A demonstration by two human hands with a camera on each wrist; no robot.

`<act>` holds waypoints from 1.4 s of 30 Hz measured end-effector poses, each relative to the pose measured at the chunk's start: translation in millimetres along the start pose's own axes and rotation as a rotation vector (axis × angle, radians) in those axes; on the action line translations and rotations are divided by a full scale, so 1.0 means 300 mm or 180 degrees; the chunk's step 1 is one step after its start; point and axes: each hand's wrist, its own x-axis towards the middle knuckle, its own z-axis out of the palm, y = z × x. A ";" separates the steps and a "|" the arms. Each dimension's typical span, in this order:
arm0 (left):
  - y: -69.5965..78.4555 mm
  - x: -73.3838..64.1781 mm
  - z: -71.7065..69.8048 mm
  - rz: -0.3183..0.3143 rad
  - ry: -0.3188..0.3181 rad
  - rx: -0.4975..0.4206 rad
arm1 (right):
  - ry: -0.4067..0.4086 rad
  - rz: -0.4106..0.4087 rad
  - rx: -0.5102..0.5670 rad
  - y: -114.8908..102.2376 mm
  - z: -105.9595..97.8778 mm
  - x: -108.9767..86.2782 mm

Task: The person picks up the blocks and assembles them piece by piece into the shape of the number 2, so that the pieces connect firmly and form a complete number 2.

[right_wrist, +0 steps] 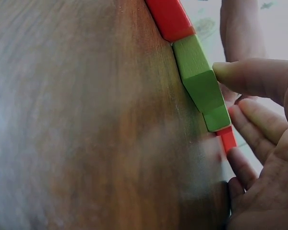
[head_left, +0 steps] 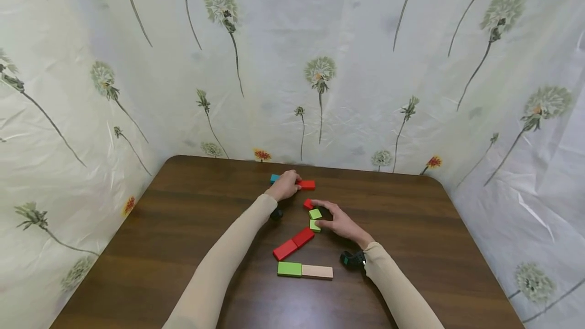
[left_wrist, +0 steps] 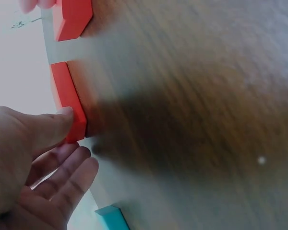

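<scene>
At the far part of the table, my left hand (head_left: pixel 285 184) pinches the left end of a flat red block (head_left: pixel 307 185); the left wrist view has its thumb on the block's face. A blue block (head_left: pixel 274 178) lies just left of that hand, partly covered by it. Nearer, my right hand (head_left: pixel 340 221) reaches in from the right beside a curved row. Its thumb touches the nearer light-green block (right_wrist: pixel 201 88), and its fingertips are at the small red block (head_left: pixel 308 204) at the row's far end. Another light-green block (head_left: pixel 315 214) sits between them.
Two red blocks (head_left: pixel 294 244) lie end to end, slanting down to the left from the row. Closer in, a green block (head_left: pixel 289 269) meets a pale wooden block (head_left: pixel 317 272). A flowered curtain (head_left: pixel 274 65) surrounds the brown table (head_left: pixel 183 207) behind and at the sides.
</scene>
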 end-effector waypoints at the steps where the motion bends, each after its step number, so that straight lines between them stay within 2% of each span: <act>1: -0.002 -0.004 0.000 -0.0001 -0.0003 -0.0010 | -0.0021 0.0018 0.0003 -0.019 -0.002 -0.005; 5: -0.011 -0.018 0.002 0.0016 -0.0020 -0.0010 | -0.0053 0.0004 -0.0012 -0.068 -0.005 -0.022; 12: -0.033 -0.055 -0.005 0.0140 0.0033 0.0025 | 0.0029 0.0019 -0.0051 0.042 0.006 0.004; 21: -0.070 -0.107 -0.017 0.0147 0.0052 -0.0042 | 0.0113 -0.0057 -0.0167 0.034 0.007 0.002; 29: -0.096 -0.154 -0.028 0.0110 0.0036 -0.0146 | 0.0088 0.0021 -0.0171 0.028 0.006 0.001; 37: -0.112 -0.191 -0.033 0.0106 0.0052 -0.0255 | 0.0075 0.0074 -0.0135 0.026 0.005 0.001; 42: -0.113 -0.207 -0.033 0.0128 0.0062 -0.0270 | 0.0099 0.0013 -0.0152 0.030 0.007 0.002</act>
